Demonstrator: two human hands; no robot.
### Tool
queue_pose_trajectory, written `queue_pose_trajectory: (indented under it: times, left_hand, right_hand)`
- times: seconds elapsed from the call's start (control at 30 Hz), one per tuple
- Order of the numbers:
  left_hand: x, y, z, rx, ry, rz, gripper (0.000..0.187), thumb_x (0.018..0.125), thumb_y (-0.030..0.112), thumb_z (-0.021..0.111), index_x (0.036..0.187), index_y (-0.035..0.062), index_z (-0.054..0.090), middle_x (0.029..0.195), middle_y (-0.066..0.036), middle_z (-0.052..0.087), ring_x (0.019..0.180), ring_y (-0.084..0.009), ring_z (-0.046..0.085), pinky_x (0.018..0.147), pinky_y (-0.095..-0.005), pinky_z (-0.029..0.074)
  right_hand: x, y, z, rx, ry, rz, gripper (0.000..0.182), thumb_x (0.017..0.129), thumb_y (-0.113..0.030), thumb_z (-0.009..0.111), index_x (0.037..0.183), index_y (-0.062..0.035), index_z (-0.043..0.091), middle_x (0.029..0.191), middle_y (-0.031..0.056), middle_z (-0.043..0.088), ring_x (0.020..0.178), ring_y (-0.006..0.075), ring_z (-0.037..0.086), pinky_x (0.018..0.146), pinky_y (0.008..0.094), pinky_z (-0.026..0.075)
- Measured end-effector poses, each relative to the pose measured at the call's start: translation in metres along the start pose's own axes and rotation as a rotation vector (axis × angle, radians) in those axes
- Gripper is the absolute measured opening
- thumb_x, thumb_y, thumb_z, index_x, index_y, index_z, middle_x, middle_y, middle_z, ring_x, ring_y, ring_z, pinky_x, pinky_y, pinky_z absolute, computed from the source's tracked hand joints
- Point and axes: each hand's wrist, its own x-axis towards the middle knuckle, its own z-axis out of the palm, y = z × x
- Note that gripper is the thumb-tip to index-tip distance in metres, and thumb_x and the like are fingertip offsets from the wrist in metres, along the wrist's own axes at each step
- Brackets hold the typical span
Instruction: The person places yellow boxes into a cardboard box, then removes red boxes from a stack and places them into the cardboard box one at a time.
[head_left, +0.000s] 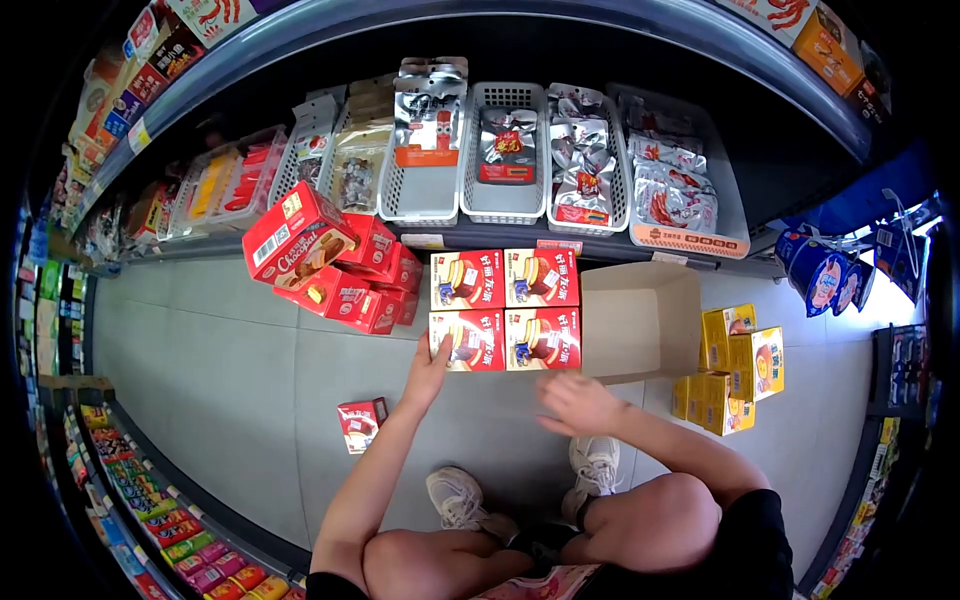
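Left hand (428,368): yours, fingers spread flat against the lower-left box (467,340) of a four-box block of red cake cartons standing on the floor, touching its bottom edge, gripping nothing. Right hand (575,402): open, palm down, blurred, hovering just short of the lower-right box (542,338), holding nothing. Above those two, stacked directly on them: upper pair of red boxes (505,279), faces flush. Risk item one: a push low on the bottom row with one hand only could skew the block and slide the upper pair off. To the left of your left hand, apart on the tiles: single small red box (362,422), near your shoe (457,497), easily kicked. Further left and up: heap of red chocolate cartons (335,262), the top one tilted, likely to tumble if nudged. Right of your right hand: empty cardboard case (640,322), then yellow boxes (730,368). Farthest: shelf baskets (505,205) of foil packs.
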Motion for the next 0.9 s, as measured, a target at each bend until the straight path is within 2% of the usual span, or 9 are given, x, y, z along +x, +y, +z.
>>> queue_pose_trajectory:
  times: [0.07,0.17,0.4,0.47,0.57,0.6,0.67,0.7,0.9]
  left_hand:
    - [-0.004,0.007,0.002,-0.058,0.001,-0.038,0.052,0.083,0.037,0.046,0.120,0.0014,0.034,0.111,-0.010,0.048,0.099,-0.0143,0.045,0.086,-0.0256,0.033]
    - [-0.005,0.012,0.002,-0.092,-0.027,-0.061,0.052,0.083,0.037,0.046,0.120,0.0011,0.034,0.112,-0.010,0.048,0.102,-0.0146,0.044,0.087,-0.0260,0.032]
    - [0.002,0.000,-0.001,-0.064,-0.027,-0.071,0.055,0.083,0.037,0.047,0.120,-0.0004,0.033,0.113,-0.012,0.047,0.104,-0.0164,0.043,0.087,-0.0261,0.033]
    - [0.001,-0.001,-0.002,-0.127,-0.049,-0.116,0.058,0.082,0.039,0.047,0.122,0.0004,0.032,0.114,-0.012,0.046,0.105,-0.0170,0.043,0.088,-0.0262,0.032]
    - [0.005,-0.010,-0.005,-0.115,-0.105,-0.125,0.062,0.081,0.041,0.047,0.124,0.0018,0.029,0.116,-0.012,0.045,0.107,-0.0174,0.041,0.090,-0.0265,0.030]
    - [0.003,-0.008,-0.004,-0.115,-0.090,-0.126,0.062,0.081,0.041,0.047,0.124,0.0018,0.029,0.116,-0.012,0.045,0.107,-0.0174,0.041,0.090,-0.0265,0.030]
    - [-0.002,-0.001,-0.002,-0.062,-0.062,-0.097,0.053,0.083,0.041,0.045,0.119,0.0033,0.036,0.110,-0.007,0.050,0.094,-0.0116,0.044,0.087,-0.0259,0.030]
    - [0.002,-0.006,-0.004,-0.098,-0.123,-0.094,0.064,0.080,0.043,0.048,0.127,0.0037,0.026,0.119,-0.013,0.042,0.111,-0.0177,0.038,0.091,-0.0274,0.029]
    - [0.004,-0.005,-0.004,-0.064,-0.095,-0.060,0.061,0.081,0.040,0.047,0.126,0.0035,0.027,0.119,-0.012,0.042,0.110,-0.0172,0.039,0.091,-0.0276,0.029]
  right_hand:
    - [-0.015,-0.007,0.010,0.145,-0.217,-0.001,0.026,0.073,-0.025,0.053,0.084,-0.0020,0.049,0.085,0.0082,0.049,0.079,0.0204,0.050,0.068,0.0295,0.045]
    - [-0.032,0.000,0.031,-0.058,-0.116,0.082,0.016,0.070,-0.014,0.051,0.079,-0.0014,0.049,0.077,0.0084,0.046,0.072,0.0188,0.049,0.059,0.0256,0.046]
    - [-0.036,0.002,0.038,-0.144,-0.368,0.518,0.027,0.069,-0.012,0.051,0.089,0.0069,0.048,0.096,0.0215,0.050,0.092,0.0273,0.051,0.068,0.0292,0.047]
    - [-0.026,-0.002,0.032,0.341,-0.274,0.855,0.041,0.071,-0.018,0.056,0.098,0.0097,0.043,0.105,0.0267,0.047,0.099,0.0359,0.046,0.079,0.0365,0.043]
    - [-0.026,0.007,0.033,0.833,-0.357,1.184,0.066,0.067,-0.027,0.065,0.109,0.0109,0.031,0.112,0.0259,0.042,0.106,0.0352,0.041,0.089,0.0367,0.035]
    - [-0.031,0.010,0.046,0.837,-0.361,1.169,0.066,0.067,-0.027,0.065,0.109,0.0109,0.031,0.112,0.0259,0.042,0.106,0.0352,0.041,0.089,0.0367,0.035]
    - [-0.044,0.014,0.082,1.153,0.275,1.045,0.087,0.060,-0.027,0.072,0.118,0.0096,0.018,0.119,0.0224,0.035,0.113,0.0272,0.035,0.093,0.0326,0.029]
    - [-0.027,0.013,0.055,1.252,0.197,1.079,0.096,0.058,-0.022,0.074,0.122,0.0089,0.009,0.124,0.0195,0.030,0.117,0.0217,0.028,0.096,0.0304,0.024]
    - [0.000,0.019,0.039,1.494,0.093,1.120,0.090,0.061,-0.025,0.073,0.125,0.0002,0.015,0.119,0.0139,0.039,0.112,0.0199,0.037,0.093,0.0313,0.029]
